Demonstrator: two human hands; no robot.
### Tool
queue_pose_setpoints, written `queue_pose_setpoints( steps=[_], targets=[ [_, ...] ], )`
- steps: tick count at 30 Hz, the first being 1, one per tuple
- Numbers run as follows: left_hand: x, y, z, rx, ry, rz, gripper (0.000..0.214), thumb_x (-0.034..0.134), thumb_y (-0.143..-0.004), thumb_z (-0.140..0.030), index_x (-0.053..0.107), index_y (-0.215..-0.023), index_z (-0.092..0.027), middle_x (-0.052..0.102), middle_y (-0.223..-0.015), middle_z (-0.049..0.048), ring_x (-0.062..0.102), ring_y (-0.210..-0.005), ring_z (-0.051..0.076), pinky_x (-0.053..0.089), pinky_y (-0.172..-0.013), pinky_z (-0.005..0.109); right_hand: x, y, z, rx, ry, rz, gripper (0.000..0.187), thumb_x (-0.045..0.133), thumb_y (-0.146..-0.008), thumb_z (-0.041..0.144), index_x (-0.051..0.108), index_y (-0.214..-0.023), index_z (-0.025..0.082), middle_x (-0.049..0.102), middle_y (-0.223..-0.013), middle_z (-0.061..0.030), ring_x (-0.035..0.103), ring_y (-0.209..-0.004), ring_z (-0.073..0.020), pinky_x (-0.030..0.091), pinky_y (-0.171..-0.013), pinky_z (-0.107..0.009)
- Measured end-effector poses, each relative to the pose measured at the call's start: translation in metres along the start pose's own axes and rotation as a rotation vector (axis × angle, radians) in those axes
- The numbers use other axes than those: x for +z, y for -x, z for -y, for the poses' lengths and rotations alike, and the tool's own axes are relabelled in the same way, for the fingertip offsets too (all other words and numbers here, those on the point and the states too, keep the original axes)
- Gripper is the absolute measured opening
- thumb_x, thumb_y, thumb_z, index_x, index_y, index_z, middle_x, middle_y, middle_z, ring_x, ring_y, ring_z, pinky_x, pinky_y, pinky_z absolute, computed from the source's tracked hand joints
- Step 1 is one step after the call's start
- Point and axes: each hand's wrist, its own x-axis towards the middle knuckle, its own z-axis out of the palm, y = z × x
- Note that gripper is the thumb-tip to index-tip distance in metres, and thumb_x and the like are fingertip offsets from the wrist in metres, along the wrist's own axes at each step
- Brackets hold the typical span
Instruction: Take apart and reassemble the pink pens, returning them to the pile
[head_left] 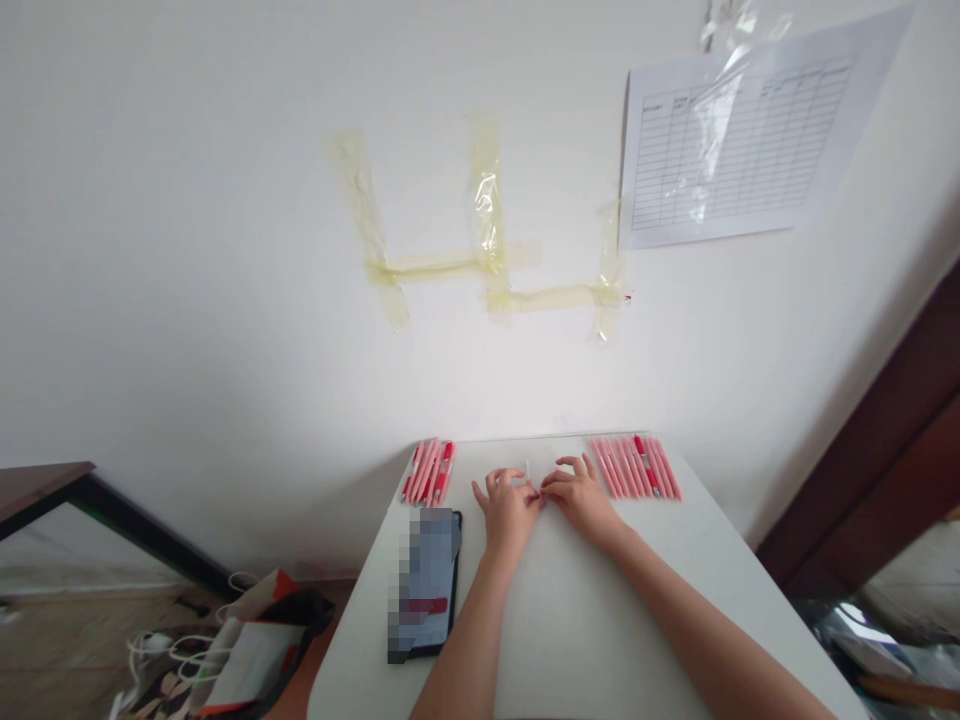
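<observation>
My left hand (506, 508) and my right hand (577, 495) meet at the far middle of a white table (570, 620), fingertips pinched together on a small pale, thin object (529, 473) I cannot make out clearly. A bundle of pink and red pens (429, 472) lies to the left of my left hand. A wider row of pink pens (636, 467) lies to the right of my right hand. Both forearms stretch across the tabletop.
A phone or tablet (426, 582) lies on the table's left side. The white wall carries yellowed tape strips (487, 240) and a printed sheet (742, 130). Bags and cables (225, 650) sit on the floor at left; dark wooden furniture (885, 450) stands at right.
</observation>
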Motion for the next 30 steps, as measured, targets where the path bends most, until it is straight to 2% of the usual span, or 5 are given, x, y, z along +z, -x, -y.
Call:
queue_pose_setpoints(
  steps=[11,18,24,30],
  targets=[
    [-0.003,0.000,-0.001,0.005,-0.016,-0.004,0.011,0.071,-0.083,-0.026,0.079,-0.078,-0.031,0.067,-0.124,0.0030,0.047,-0.127,0.028,0.015,-0.119,0.073,-0.004,0.000,0.002,-0.003,0.020,-0.012,0.020,0.061,-0.095,0.024,0.077,-0.097,0.035,0.075,-0.105,-0.0006,0.049,-0.128,-0.0299,0.017,-0.118,-0.068],
    [-0.003,-0.001,0.000,-0.026,0.017,-0.020,0.010,0.072,-0.082,-0.025,0.078,-0.076,-0.030,0.067,-0.123,0.0027,0.047,-0.128,0.028,0.014,-0.119,0.072,-0.010,0.000,0.000,0.023,0.081,-0.079,0.019,0.056,-0.096,0.019,0.074,-0.097,0.028,0.073,-0.107,-0.0052,0.051,-0.127,-0.0296,0.025,-0.116,-0.062],
    [-0.005,-0.001,0.000,-0.067,0.054,-0.014,0.009,0.070,-0.085,-0.027,0.078,-0.081,-0.029,0.066,-0.124,0.0048,0.047,-0.128,0.028,0.018,-0.118,0.071,-0.014,0.001,-0.004,0.092,0.115,-0.128,0.018,0.055,-0.096,0.019,0.072,-0.098,0.026,0.074,-0.102,-0.0054,0.054,-0.123,-0.0298,0.022,-0.115,-0.065],
    [-0.003,-0.001,0.002,-0.080,0.080,-0.016,0.008,0.072,-0.083,-0.026,0.078,-0.083,-0.030,0.065,-0.124,0.0041,0.047,-0.128,0.027,0.019,-0.119,0.069,-0.014,0.001,-0.001,0.088,0.126,-0.133,0.017,0.057,-0.095,0.019,0.072,-0.097,0.027,0.074,-0.100,-0.0048,0.054,-0.121,-0.0294,0.019,-0.116,-0.065]
  ],
)
